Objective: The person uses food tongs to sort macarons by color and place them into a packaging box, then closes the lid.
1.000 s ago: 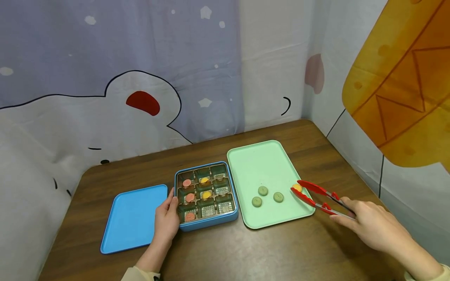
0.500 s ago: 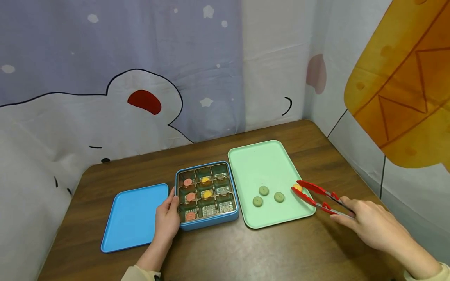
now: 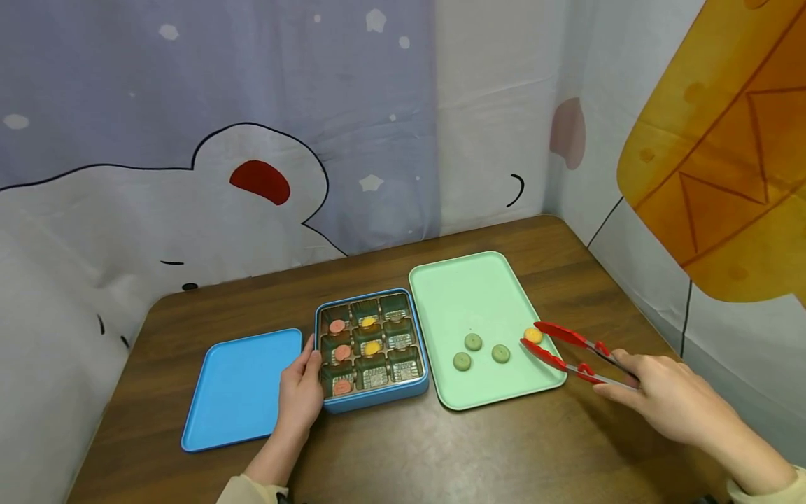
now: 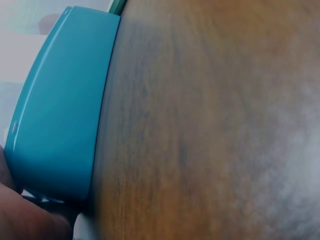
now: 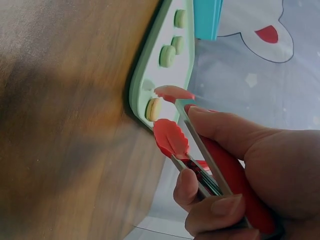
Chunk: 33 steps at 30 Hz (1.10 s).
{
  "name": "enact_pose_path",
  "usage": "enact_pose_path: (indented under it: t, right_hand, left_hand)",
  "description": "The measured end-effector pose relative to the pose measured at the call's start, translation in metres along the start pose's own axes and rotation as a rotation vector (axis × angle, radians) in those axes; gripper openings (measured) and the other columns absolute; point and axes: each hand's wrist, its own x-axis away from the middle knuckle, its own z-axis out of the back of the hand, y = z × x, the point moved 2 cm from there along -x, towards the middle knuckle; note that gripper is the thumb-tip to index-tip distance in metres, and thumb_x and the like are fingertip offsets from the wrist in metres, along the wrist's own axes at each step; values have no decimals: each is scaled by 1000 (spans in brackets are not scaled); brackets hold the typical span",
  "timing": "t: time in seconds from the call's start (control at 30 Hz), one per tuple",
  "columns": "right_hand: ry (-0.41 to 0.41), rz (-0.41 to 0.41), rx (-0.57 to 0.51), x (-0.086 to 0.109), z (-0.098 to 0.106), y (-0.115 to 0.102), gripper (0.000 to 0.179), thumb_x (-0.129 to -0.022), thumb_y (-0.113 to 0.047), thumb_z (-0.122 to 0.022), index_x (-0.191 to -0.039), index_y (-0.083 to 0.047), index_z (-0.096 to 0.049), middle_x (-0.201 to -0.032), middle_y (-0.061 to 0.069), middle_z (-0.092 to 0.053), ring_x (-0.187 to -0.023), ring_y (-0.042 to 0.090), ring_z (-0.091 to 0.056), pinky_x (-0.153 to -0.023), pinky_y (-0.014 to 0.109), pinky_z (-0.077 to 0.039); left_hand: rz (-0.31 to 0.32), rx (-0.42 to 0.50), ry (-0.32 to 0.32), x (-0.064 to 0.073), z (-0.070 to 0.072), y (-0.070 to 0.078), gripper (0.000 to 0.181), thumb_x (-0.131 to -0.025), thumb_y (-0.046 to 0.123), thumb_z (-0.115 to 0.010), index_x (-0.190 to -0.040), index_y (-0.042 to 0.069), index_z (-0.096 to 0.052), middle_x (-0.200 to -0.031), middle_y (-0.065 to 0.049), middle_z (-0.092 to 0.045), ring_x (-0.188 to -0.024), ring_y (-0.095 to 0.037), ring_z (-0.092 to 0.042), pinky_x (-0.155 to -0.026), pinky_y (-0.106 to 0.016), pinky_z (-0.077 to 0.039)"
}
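My left hand point(image 3: 300, 395) rests with extended fingers against the left side of a blue tin point(image 3: 378, 399). The tin's divided insert bears pink macarons point(image 3: 342, 353) in the left column and two yellow macarons point(image 3: 373, 348) in the middle one. In my right hand point(image 3: 670, 399) I hold red-tipped tongs point(image 3: 546, 355) by their handles. Their tips stand apart on both sides of a yellow macaron point(image 3: 533, 335), which lies on a light green tray point(image 3: 472, 294) near its right edge. The right wrist view shows this macaron point(image 5: 153, 109) beyond the spread tips.
Several green macarons point(image 3: 474, 341) lie toward the front of the tray. The tray stands right beside the tin. A flat blue lid point(image 3: 242, 392) lies on the wooden table point(image 3: 390, 458) left of the tin. A printed curtain point(image 3: 371, 105) hangs behind the table.
The tongs' tips have spread slightly apart around the yellow macaron. My left hand and the tin keep their places; the head view has shifted a little.
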Motion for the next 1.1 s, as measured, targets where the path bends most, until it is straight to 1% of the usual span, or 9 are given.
enact_pose_path:
  t: [0.13,0.23,0.47,0.57,0.6,0.7,0.87,1.0,1.1]
  right_hand:
    - [-9,8,-4,-3,-1,0,30,-95,-43,-80,-89,-21,-61,-63,-9,-34,-59,10,-38,-51,31,-32]
    - [-13,11,-7,-4,-2,0,30,-95,-41,-80,-87,-21,-59,-63,-10,-33,-58,10,-37,-50,30,-30]
    - [-17,2,-15,-3,-4,-1,33,-95,-41,-80,-85,-22,-56,-62,-9,-32,-57,9,-35,-49,29,-28]
    - [1,14,-13,-4,-3,-1,35,-94,-40,-81,-82,-24,-53,-62,-10,-32,-57,8,-35,-50,28,-28]
    - [10,18,-13,-4,-2,-1,35,-94,-40,-81,-81,-24,-53,-62,-11,-32,-57,8,-35,-50,28,-28]
    - [27,22,-20,-5,2,-2,33,-95,-40,-81,-84,-24,-55,-62,-11,-32,-58,7,-35,-52,29,-29]
    - [30,-1,-32,-8,14,-4,29,-97,-43,-78,-91,-21,-59,-63,-9,-35,-58,8,-37,-53,30,-32]
    - [43,-3,-31,-12,27,-7,30,-98,-44,-77,-94,-20,-60,-63,-8,-36,-59,11,-40,-55,31,-33]
    - [68,12,-24,-16,36,-9,29,-97,-44,-78,-96,-20,-61,-63,-8,-37,-61,13,-42,-57,32,-34]
  left_hand:
    - [-14,-6,1,0,0,0,49,-117,25,-40,-165,11,-37,-158,-16,-51,-150,-33,-40,-114,-53,-42]
    - [-18,-8,1,0,0,0,49,-117,24,-40,-164,9,-37,-161,-14,-47,-154,-32,-32,-118,-53,-37]
    - [-4,7,0,0,0,0,49,-118,25,-39,-165,12,-37,-147,-21,-60,-137,-35,-55,-102,-47,-54]
    - [-8,6,-1,0,0,0,49,-118,25,-39,-165,12,-37,-147,-21,-60,-136,-34,-56,-101,-47,-54]
    - [-13,0,-1,0,0,1,50,-118,25,-39,-165,11,-37,-150,-19,-57,-140,-34,-52,-105,-47,-52]
    - [-12,13,-4,0,0,1,50,-118,24,-39,-165,10,-36,-151,-19,-56,-142,-34,-50,-107,-49,-50]
    - [-9,22,-6,0,0,0,50,-118,25,-39,-165,11,-36,-148,-20,-60,-140,-34,-53,-104,-49,-52]
    - [-23,18,-4,0,0,0,49,-118,24,-39,-164,9,-38,-150,-19,-58,-143,-34,-50,-106,-49,-51]
    - [-24,11,1,-1,0,-1,48,-118,24,-39,-163,9,-39,-148,-20,-60,-140,-35,-52,-102,-44,-54]
